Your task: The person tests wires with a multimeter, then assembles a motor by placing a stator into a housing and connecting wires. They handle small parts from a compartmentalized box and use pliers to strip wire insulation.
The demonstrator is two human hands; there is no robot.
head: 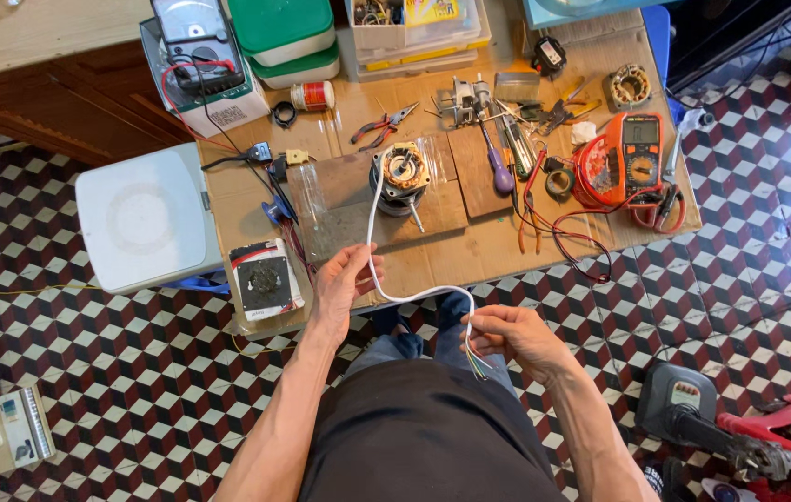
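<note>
Clearly hidden: the ends of the white cable (pixel 414 296) inside both fists, and most of the person's legs under the dark shirt.
Left hand (pixel 344 279): the fingers (pixel 361 253) are curled loosely around the white cable, thumb side up; how tightly they press, I cannot tell.
Right hand (pixel 511 336): the fingers (pixel 488 321) are closed on the other part of the cable; thin coloured wire ends (pixel 481 367) come out just below them.
Cable path: from the left fingers it goes up to the small motor (pixel 402 175); between the two hands it hangs in one soft curve.
Motor: one, standing on a wooden board (pixel 358 209), beyond the left fingertips, well apart from them.
Hard to make out: the small tools beyond the right fingers are crowded; their exact number I cannot tell.
Cut off: the red machine (pixel 786 446) at the lower right edge and the pale device (pixel 5 432) at the lower left edge.
Count, meters: two, one orange multimeter (pixel 623 158) far beyond the right fingers, one grey meter (pixel 195 42) far beyond the left fingers.
Count, pliers: one pair with red handles (pixel 378 125) is clear.
Count, screwdrivers: one with purple handle (pixel 499 167).
Count, hands: two, both of the same person.
</note>
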